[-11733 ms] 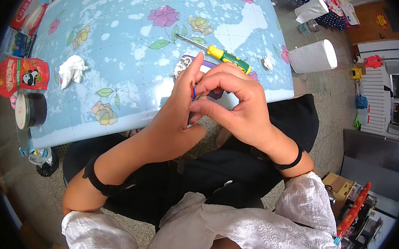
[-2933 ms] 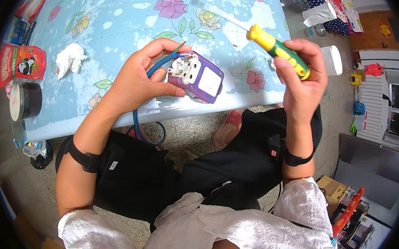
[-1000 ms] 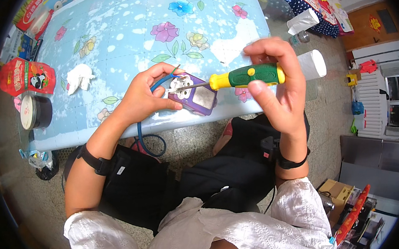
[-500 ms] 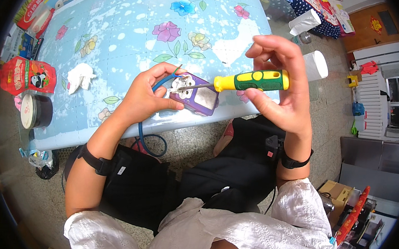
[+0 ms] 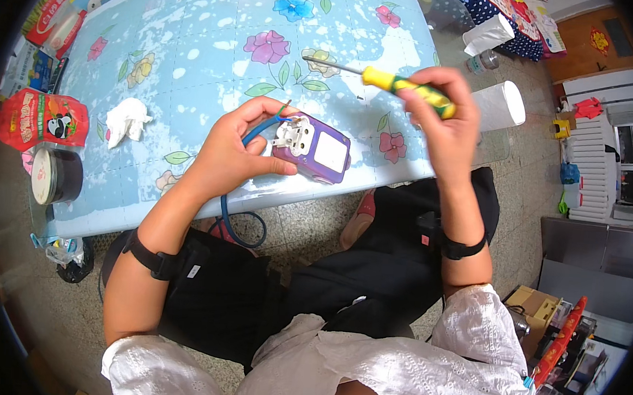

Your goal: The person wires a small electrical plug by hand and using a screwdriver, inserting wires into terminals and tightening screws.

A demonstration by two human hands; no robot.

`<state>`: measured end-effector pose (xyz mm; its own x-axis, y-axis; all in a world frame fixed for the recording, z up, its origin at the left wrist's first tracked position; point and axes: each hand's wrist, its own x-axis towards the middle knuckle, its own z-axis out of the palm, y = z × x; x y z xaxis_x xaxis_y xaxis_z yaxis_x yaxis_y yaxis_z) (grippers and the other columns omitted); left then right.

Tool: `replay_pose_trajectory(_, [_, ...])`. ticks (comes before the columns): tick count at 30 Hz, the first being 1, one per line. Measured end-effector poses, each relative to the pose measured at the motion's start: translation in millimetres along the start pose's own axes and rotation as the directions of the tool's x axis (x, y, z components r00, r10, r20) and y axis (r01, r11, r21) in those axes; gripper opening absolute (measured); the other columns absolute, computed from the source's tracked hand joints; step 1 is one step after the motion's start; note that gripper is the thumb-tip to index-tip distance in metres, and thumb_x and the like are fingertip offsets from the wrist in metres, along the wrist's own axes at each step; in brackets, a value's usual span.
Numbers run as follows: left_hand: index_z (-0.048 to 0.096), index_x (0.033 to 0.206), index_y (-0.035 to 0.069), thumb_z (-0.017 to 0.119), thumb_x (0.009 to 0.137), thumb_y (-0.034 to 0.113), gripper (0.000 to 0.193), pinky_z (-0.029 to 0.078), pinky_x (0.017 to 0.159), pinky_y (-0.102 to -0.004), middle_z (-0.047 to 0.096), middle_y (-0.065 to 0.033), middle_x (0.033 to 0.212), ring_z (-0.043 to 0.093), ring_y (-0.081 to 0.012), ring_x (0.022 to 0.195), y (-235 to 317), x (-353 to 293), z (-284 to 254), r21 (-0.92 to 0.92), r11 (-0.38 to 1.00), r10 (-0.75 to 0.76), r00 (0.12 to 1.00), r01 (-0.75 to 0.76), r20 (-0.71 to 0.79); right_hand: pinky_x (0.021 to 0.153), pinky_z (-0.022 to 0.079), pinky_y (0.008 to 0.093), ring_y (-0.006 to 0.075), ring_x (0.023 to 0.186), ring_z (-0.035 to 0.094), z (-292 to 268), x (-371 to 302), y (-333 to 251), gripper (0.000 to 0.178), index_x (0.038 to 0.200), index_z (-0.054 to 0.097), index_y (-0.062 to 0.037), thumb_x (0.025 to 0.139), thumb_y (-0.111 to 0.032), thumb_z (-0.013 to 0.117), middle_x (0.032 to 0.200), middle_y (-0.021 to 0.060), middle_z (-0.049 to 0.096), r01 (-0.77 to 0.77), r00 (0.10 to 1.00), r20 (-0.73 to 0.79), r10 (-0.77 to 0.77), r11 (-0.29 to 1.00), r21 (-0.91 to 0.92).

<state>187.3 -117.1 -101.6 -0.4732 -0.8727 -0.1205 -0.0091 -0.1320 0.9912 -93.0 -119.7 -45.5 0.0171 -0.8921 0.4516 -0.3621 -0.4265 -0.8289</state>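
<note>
My left hand (image 5: 236, 144) is closed around the white wiring end of a purple electrical socket block (image 5: 310, 169), its thumb along the near edge. The block has a pale rectangular label and round holes in its white end. A blue cable (image 5: 264, 129) with thin bared wires at its tip runs beside the fingers and loops below the table edge. In my right hand (image 5: 440, 107), the yellow-and-green handle of a screwdriver (image 5: 383, 78) is gripped. Its metal shaft points left, raised above the table and apart from the block. A small dark screw (image 5: 359, 97) lies on the tablecloth.
A flowered light-blue tablecloth (image 5: 216, 51) covers the table. Crumpled white tissue (image 5: 127, 120), a red pouch (image 5: 46, 121) and a dark lidded tub (image 5: 57, 176) stand on the left. White paper rolls (image 5: 503, 106) and a plastic bottle (image 5: 482, 61) are on the right.
The screwdriver tip has come away from the block's white end. My right hand has swung the tool up and its fingers have closed round the handle. The block is slightly turned.
</note>
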Motion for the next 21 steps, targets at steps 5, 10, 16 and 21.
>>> replay_pose_trajectory(5, [0.059,0.118,0.007,0.090,0.064,-0.001,0.062,0.034,0.058,-0.0144,0.063,0.0038,0.116,0.025,0.0007,0.059,0,-5,-2,0.063,0.997,0.048,0.999,-0.046,-0.017,0.068,0.048,0.0333,0.0256,0.079,0.060,31,-26,33,0.023,0.092,0.060,-0.0043,0.078,-0.007,0.078,0.091,0.0093,0.059,0.120,0.978,0.199,-0.060,0.945,-0.305])
replay_pose_trajectory(10, [0.056,0.115,0.008,0.091,0.062,-0.002,0.064,0.040,0.065,-0.0148,0.058,0.0046,0.110,0.040,0.0023,0.071,3,-6,1,0.021,0.999,0.031,0.999,-0.031,-0.014,0.077,0.047,0.0394,0.0306,0.089,0.059,36,-29,36,0.024,0.095,0.061,-0.0050,0.076,-0.006,0.075,0.091,0.0099,0.060,0.252,0.944,0.302,-0.135,0.886,-0.390])
replay_pose_trajectory(16, [0.055,0.116,0.006,0.089,0.063,-0.006,0.064,0.050,0.090,-0.0204,0.056,-0.0004,0.117,0.055,-0.0070,0.111,5,-8,7,-0.043,0.998,0.045,0.999,-0.044,0.023,0.073,0.045,0.0367,0.0264,0.082,0.056,40,-28,-4,0.019,0.088,0.069,-0.0083,0.071,-0.008,0.080,0.087,0.0065,0.057,0.280,0.944,0.252,-0.212,0.920,-0.274])
replay_pose_trajectory(21, [0.055,0.117,0.005,0.089,0.065,-0.004,0.063,0.049,0.095,-0.0226,0.055,-0.0007,0.119,0.054,-0.0087,0.114,8,-8,10,-0.022,0.997,0.072,0.995,-0.071,0.070,0.064,0.044,0.0334,0.0230,0.077,0.054,48,-30,-21,0.019,0.085,0.072,-0.0122,0.070,-0.012,0.082,0.083,0.0041,0.055,0.399,0.882,0.352,-0.313,0.893,-0.205])
